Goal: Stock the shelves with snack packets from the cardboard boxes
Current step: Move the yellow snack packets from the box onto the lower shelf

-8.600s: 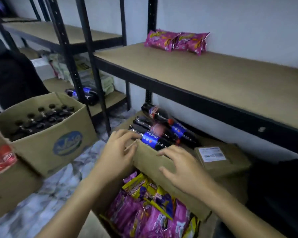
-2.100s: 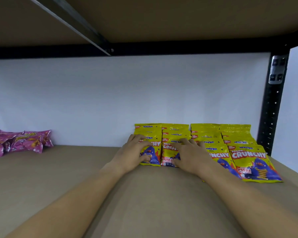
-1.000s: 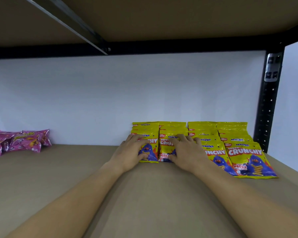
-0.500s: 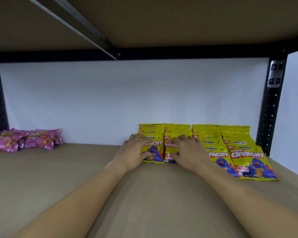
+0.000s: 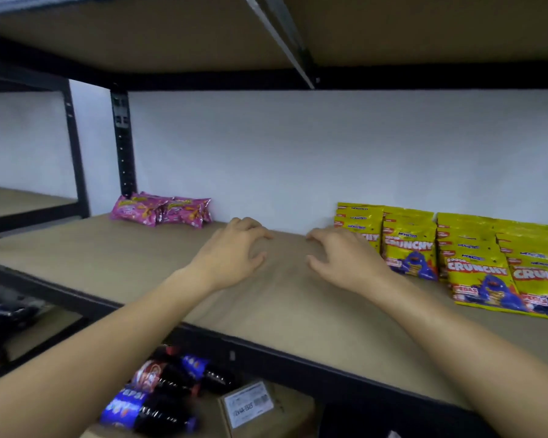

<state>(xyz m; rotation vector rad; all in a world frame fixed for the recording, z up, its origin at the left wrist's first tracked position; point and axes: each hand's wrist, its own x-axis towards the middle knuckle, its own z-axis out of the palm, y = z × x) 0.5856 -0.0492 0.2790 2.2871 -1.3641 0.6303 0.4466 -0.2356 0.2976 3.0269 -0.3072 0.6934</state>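
Yellow Crunchy snack packets (image 5: 450,251) lie in overlapping rows at the right of the brown shelf board (image 5: 140,257), against the white wall. Pink snack packets (image 5: 162,210) rest at the shelf's back left. My left hand (image 5: 231,251) hovers over the bare board in the middle, fingers curled and apart, holding nothing. My right hand (image 5: 342,254) is beside it, just left of the yellow packets, fingers spread and empty. The snack box is out of view.
Cola bottles (image 5: 159,390) lie on a cardboard box (image 5: 260,409) with a white label below the shelf. A black upright post (image 5: 122,143) stands at the back left. Another shelf board (image 5: 393,30) hangs overhead.
Both hands have come off the yellow packets and drawn back toward the shelf's middle. The view has swung left and down, showing the bottles below.
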